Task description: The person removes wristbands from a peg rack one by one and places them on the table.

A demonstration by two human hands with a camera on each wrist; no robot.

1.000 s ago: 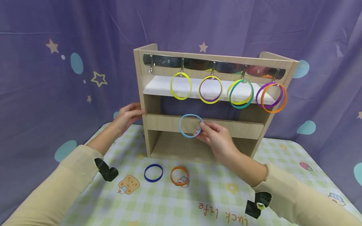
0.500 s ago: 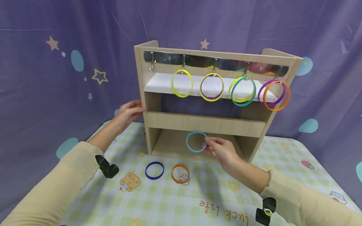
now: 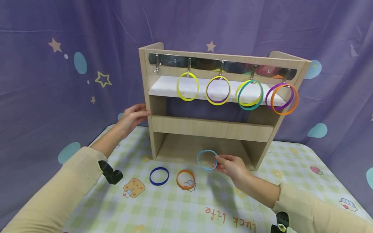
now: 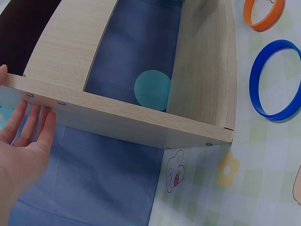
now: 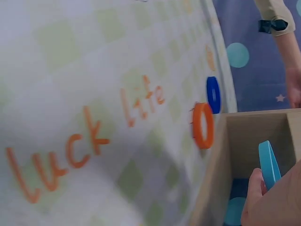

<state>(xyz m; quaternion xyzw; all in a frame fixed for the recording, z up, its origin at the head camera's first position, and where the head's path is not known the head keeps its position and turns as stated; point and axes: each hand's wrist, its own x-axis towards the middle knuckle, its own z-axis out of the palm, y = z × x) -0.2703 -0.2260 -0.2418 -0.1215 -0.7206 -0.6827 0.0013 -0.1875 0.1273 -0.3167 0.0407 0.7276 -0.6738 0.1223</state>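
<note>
My right hand pinches a light blue silicone wristband by its right side, in front of the lowest shelf opening. In the right wrist view the same light blue wristband stands up between thumb and fingers. My left hand rests with extended fingers against the left side panel of the wooden shelf unit; the left wrist view shows its fingertips touching that panel. On the tablecloth in front of the unit lie a dark blue wristband and an orange wristband, side by side.
Along the unit's top runs a metal hook rail. Its leftmost hook is bare; a yellow wristband and several more in yellow, purple, green and orange hang from the others. A purple curtain stands behind the checked tablecloth.
My right hand has lowered the light blue wristband from in front of the middle crossboard to near the unit's bottom edge, slightly to the right. My left hand stays on the side panel.
</note>
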